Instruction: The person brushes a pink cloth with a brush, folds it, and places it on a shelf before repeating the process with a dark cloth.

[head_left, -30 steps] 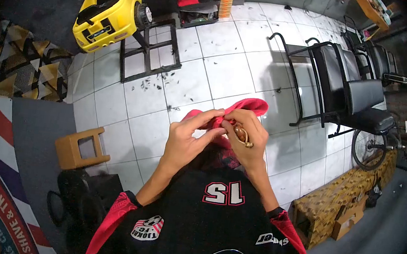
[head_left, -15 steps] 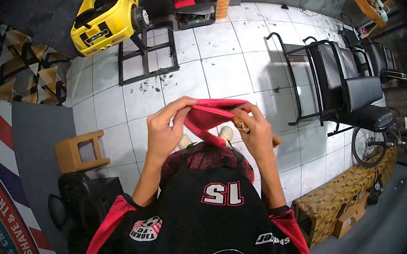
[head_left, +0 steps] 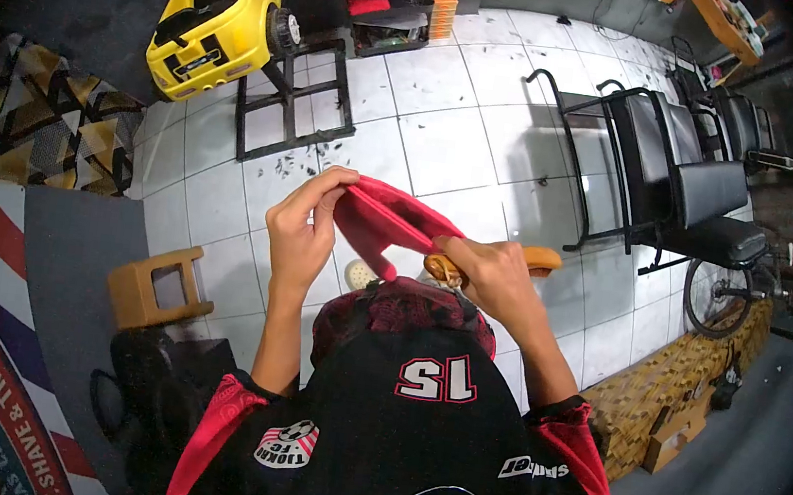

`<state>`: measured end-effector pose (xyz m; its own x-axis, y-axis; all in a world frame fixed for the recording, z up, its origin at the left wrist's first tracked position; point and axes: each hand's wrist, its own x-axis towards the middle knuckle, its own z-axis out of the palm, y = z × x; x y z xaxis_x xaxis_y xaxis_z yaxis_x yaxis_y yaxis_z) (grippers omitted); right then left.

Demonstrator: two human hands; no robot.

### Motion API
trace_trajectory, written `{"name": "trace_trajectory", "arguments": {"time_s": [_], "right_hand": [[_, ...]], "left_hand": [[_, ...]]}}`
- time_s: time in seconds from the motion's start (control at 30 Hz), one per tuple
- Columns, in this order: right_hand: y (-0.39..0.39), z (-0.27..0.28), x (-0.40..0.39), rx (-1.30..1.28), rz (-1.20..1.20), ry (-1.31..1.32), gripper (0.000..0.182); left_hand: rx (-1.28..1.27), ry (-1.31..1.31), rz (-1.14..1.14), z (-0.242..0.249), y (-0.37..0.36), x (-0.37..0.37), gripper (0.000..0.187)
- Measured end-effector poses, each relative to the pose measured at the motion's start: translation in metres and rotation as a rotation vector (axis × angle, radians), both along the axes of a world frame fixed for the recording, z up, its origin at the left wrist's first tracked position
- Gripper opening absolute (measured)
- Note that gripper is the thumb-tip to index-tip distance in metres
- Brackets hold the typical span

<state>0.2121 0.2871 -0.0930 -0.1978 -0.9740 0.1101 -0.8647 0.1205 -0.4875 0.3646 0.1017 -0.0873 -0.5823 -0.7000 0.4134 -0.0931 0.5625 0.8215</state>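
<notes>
A folded piece of pinkish-red cloth (head_left: 380,218) is stretched on a slant between my two hands, above my lap. My left hand (head_left: 303,227) pinches its upper left corner between thumb and fingertips. Lower down, the fingers of my right hand (head_left: 502,281) close on the cloth's other end. That same hand also keeps a brown wooden-looking tool against its palm; the tan handle (head_left: 542,261) sticks out on the right and a glossy brown end (head_left: 443,270) shows below the fingers. Its middle is hidden by my hand, and I cannot tell its kind.
Ahead on the white tiles lie a black metal frame (head_left: 292,89) and dark hair clippings. A yellow toy car (head_left: 216,27) stands behind it. Black chairs (head_left: 687,183) and a bicycle (head_left: 719,294) are on the right, a brown stool (head_left: 152,288) on the left.
The cloth has turned from roughly level to a slant, its right end lower. My right hand has dropped and turned, showing more of the tan handle; my left hand has shifted left and slightly up.
</notes>
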Motion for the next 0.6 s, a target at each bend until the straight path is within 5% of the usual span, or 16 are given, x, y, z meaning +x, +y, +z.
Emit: {"name": "trace_trajectory", "arguments": {"time_s": [0.2,0.6], "right_hand": [[-0.004,0.02,0.001,-0.19,0.094,-0.028,0.026],[-0.001,0.031,-0.009,-0.173,0.147,0.065,0.03]], "left_hand": [[0.009,-0.028,0.011,0.002,-0.006,0.001,0.017],[-0.134,0.034,0.025,0.006,-0.025,0.008,0.027]]}}
